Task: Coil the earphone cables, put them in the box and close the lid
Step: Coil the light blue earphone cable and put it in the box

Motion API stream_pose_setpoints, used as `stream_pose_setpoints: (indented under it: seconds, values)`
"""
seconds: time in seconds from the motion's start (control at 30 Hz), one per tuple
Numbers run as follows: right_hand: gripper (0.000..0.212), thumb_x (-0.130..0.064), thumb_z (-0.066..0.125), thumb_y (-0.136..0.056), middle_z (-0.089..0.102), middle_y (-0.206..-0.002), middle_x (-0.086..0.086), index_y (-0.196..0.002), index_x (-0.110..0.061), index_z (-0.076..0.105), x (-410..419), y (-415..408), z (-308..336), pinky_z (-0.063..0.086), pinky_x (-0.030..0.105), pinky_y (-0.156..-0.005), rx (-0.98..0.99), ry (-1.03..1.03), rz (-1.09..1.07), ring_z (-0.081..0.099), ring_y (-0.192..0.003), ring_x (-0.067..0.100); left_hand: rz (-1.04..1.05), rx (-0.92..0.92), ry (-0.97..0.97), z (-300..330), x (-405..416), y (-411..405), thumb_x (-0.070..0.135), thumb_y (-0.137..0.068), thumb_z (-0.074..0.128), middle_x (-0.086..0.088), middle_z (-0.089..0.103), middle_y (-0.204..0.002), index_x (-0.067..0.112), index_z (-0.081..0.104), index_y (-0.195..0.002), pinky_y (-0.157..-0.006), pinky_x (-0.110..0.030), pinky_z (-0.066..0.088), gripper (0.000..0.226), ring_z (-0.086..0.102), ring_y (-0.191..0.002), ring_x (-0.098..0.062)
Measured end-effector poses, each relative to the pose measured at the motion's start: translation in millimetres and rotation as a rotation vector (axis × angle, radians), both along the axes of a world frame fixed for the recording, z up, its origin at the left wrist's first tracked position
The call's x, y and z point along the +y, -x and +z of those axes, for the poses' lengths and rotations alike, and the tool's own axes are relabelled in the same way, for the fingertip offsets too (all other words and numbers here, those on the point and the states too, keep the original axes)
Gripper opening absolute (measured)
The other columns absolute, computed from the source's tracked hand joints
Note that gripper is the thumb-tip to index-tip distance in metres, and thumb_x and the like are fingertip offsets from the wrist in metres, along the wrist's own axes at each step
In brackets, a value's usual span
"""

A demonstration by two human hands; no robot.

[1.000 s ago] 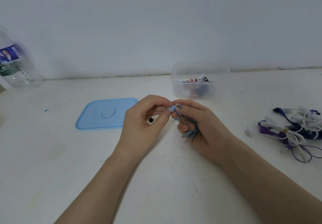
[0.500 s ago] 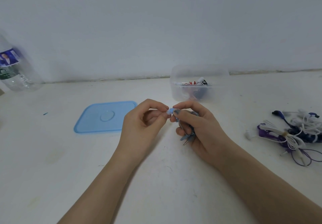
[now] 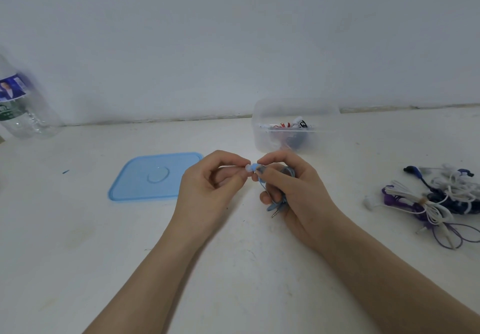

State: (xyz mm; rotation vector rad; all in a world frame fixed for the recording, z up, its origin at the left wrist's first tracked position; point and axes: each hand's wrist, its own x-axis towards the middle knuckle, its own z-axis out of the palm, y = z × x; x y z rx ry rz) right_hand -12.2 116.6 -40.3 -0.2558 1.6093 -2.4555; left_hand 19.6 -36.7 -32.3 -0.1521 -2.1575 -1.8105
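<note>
Far to the left of the fingers, by the wall: a clear plastic bottle [image 3: 22, 105], its label blue above with a small portrait and green below; print too blurred to read. Nearer, just left of the left hand [image 3: 207, 190]: the blue lid [image 3: 150, 177], flat on the white counter [image 3: 104, 255], off the box, a round ring moulded in its middle. Left fingers [image 3: 233, 157] curled, thumb and forefinger pinching the pale earbud tip [image 3: 248, 168]. Right hand [image 3: 291, 193] directly opposite, fingertips almost touching the left ones, thumb and forefinger nipping the same bud; remaining fingers curled round the coiled blue earphone cable [image 3: 276, 205], its metal plug poking out below the little finger. Behind the right fingers, toward the wall: the clear box [image 3: 293, 126], open, holding some earphones in red, white and dark tones; black-and-white marking on one piece, unreadable. Well to the right of the fingers: a loose heap of earphones [image 3: 441, 198] on the counter, white, purple and dark blue cables tangled together.
</note>
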Motion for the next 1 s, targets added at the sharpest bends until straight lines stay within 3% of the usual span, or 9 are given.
stream_pose_setpoints:
  seconds: [0.13, 0.27, 0.4, 0.53, 0.63, 0.77, 1.0]
  values:
    - [0.005, 0.003, 0.064, -0.089, 0.058, -0.072, 0.019, -0.089, -0.001, 0.065, 0.7, 0.6, 1.0, 0.044, 0.027, -0.048, -0.012, -0.005, 0.005, 0.036, -0.046, 0.015, -0.009, 0.020, 0.033, 1.3, 0.8, -0.4, 0.003, -0.089, 0.072, -0.001, 0.079, -0.081, 0.011, 0.070, -0.087, -0.064, -0.009, 0.045, 0.007, 0.076, -0.080, -0.009]
    - [0.007, 0.004, 0.065, -0.089, 0.052, -0.068, 0.017, -0.092, -0.002, 0.064, 1.1, 1.4, 1.5, 0.043, 0.026, -0.047, -0.068, 0.018, 0.000, 0.035, -0.049, 0.017, -0.023, -0.001, 0.018, 2.3, 0.3, -0.4, 0.007, -0.090, 0.073, -0.003, 0.079, -0.082, 0.006, 0.066, -0.091, -0.069, -0.016, 0.051, 0.007, 0.076, -0.083, -0.013]
    - [0.009, 0.005, 0.063, -0.090, 0.053, -0.070, 0.018, -0.083, -0.002, 0.062, 1.5, 1.3, 1.3, 0.042, 0.025, -0.047, -0.045, 0.024, 0.042, 0.035, -0.046, 0.014, -0.050, -0.056, -0.019, 2.9, -0.8, -0.8, 0.006, -0.091, 0.072, -0.007, 0.078, -0.080, 0.007, 0.069, -0.093, -0.080, -0.024, 0.056, 0.004, 0.076, -0.084, -0.017]
    - [0.017, 0.005, 0.062, -0.090, 0.054, -0.070, 0.017, -0.077, -0.004, 0.065, 2.8, 1.5, 1.7, 0.042, 0.024, -0.047, -0.049, 0.042, 0.079, 0.037, -0.045, 0.012, -0.052, -0.069, -0.062, 4.5, -2.2, -0.5, 0.000, -0.089, 0.071, -0.009, 0.077, -0.080, 0.005, 0.070, -0.089, -0.078, -0.023, 0.056, 0.005, 0.076, -0.079, -0.019]
    - [0.018, 0.005, 0.061, -0.091, 0.054, -0.073, 0.020, -0.075, -0.004, 0.065, 4.3, 1.3, 2.3, 0.042, 0.024, -0.048, -0.050, 0.035, 0.104, 0.035, -0.046, 0.013, -0.068, -0.086, -0.081, 5.6, -2.7, -1.1, 0.000, -0.089, 0.070, -0.007, 0.076, -0.079, -0.002, 0.067, -0.091, -0.086, -0.034, 0.058, 0.004, 0.075, -0.080, -0.022]
    - [0.020, 0.005, 0.061, -0.091, 0.060, -0.071, 0.018, -0.074, -0.004, 0.067, 5.0, 1.0, 4.2, 0.041, 0.023, -0.048, -0.050, 0.026, 0.130, 0.036, -0.046, 0.012, -0.110, -0.104, -0.152, 7.0, -4.1, -0.5, -0.002, -0.090, 0.067, -0.018, 0.074, -0.081, -0.008, 0.061, -0.093, -0.092, -0.040, 0.059, 0.008, 0.074, -0.082, -0.029]
    - [0.020, 0.006, 0.062, -0.090, 0.060, -0.067, 0.013, -0.074, -0.005, 0.066, 3.3, 0.2, 5.3, 0.040, 0.024, -0.047, -0.054, 0.049, 0.109, 0.034, -0.045, 0.012, -0.096, -0.048, -0.044, 6.9, -3.7, -0.1, -0.002, -0.091, 0.069, -0.013, 0.076, -0.080, -0.005, 0.064, -0.090, -0.084, -0.030, 0.058, 0.006, 0.075, -0.083, -0.021]
